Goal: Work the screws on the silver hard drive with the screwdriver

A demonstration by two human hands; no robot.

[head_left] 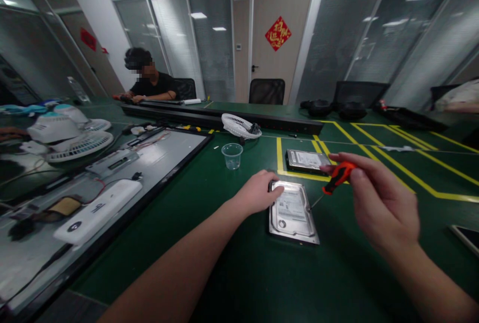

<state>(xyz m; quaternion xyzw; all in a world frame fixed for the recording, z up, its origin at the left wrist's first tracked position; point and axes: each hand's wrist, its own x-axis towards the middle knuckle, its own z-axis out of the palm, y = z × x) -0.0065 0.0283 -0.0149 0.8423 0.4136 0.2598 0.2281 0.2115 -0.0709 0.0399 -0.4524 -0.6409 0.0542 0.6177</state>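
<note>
A silver hard drive (292, 213) lies label-up on the green table in front of me. My left hand (261, 191) grips its upper left corner, thumb on top and fingers along the far edge. In my right hand (385, 203) is an orange and black screwdriver (339, 176), its handle between thumb and fingers. The thin shaft slants down to the left, and its tip meets the drive's right edge; whether it sits in a screw I cannot tell. Just beyond, a second hard drive (305, 159) rests on the table, close to my right fingertips.
A clear plastic cup (232, 157) and a white fan guard (239, 126) stand past my left hand. A large panel (164, 148) with a white power strip (98, 212) covers the left side. A long black bar (224, 113) crosses behind. One person (153, 81) sits across the table.
</note>
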